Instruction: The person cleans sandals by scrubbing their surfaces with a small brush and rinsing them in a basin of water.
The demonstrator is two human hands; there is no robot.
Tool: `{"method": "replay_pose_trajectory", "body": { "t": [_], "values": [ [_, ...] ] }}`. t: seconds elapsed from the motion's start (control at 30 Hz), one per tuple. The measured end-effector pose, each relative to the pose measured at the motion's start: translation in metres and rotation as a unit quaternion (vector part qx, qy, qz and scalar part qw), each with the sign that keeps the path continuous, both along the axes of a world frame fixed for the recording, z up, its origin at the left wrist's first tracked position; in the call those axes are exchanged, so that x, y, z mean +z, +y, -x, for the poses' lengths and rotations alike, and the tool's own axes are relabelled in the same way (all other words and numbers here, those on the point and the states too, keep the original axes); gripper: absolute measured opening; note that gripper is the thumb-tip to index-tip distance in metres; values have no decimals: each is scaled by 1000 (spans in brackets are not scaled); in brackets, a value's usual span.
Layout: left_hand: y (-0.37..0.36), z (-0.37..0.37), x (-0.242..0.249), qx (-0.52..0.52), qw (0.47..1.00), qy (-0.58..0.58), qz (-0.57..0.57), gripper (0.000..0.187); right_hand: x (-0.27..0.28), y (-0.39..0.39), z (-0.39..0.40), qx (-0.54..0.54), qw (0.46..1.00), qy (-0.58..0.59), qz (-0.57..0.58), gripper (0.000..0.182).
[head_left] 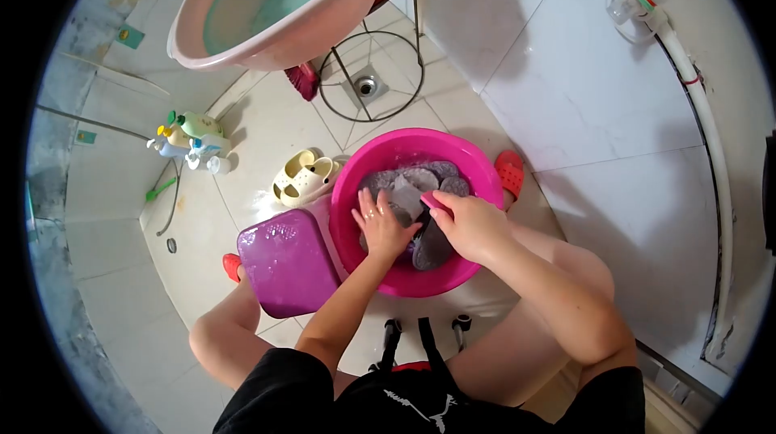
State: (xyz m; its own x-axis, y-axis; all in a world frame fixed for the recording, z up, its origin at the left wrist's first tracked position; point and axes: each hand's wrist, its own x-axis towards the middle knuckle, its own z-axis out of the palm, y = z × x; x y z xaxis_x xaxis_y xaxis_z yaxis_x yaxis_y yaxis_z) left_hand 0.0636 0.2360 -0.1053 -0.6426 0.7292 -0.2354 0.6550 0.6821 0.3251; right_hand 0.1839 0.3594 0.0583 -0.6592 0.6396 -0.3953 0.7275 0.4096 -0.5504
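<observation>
Inside 1 pink basin [417, 284], 2 hands [381, 228] work: left spread on gray slippers [434, 244], right gripping 1 brush [436, 204].

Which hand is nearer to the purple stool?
Left. The left hand is over the pink basin, on the side toward the stool; the right hand, gripping a pink object, is farther across.

Cream clogs [305, 179] are sitting on the tiled floor [267, 123], bottles [194, 136] are clustering by the left wall, and a pale pink basin [275, 40] (a teal ring inside) is resting on a wire stand [421, 54].
</observation>
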Motion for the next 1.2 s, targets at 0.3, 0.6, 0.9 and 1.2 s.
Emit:
{"method": "replay_pose_trajectory", "body": {
  "t": [0.3,0.6,0.9,1.2],
  "values": [
    [33,-19,-122,-175,968,123,132,77,10,3,1,36,992,-99,64,40],
    [50,-15,-149,-176,958,176,142,73,-3,-2,3,68,992,-99,47,36],
    [26,-2,-38,-39,998,-21,-39,90,-3,-8,4,57,996,-62,5,35],
    [31,-26,-139,-76,976,104,175,87,2,-9,2,93,988,-110,57,38]
  ]
}}
